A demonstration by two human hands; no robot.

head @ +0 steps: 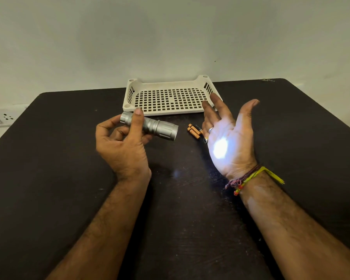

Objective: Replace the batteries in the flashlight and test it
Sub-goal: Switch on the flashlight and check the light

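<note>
My left hand (pixel 122 146) grips a silver flashlight (pixel 160 129) by its rear half, thumb across the barrel, the lens pointing right. The flashlight is lit: a bright white spot falls on the palm of my right hand (pixel 228 138), which is held open and upright a short way to the right, fingers straight. Between the two hands, a few orange-and-black batteries (pixel 194 131) lie together on the dark table (pixel 49 158), partly hidden behind my right hand's fingers.
A cream perforated plastic tray (pixel 170 83) sits at the table's far edge against the wall, just behind both hands. A white wall socket (pixel 0 118) shows at the far left. The table's right edge slants close to my right forearm.
</note>
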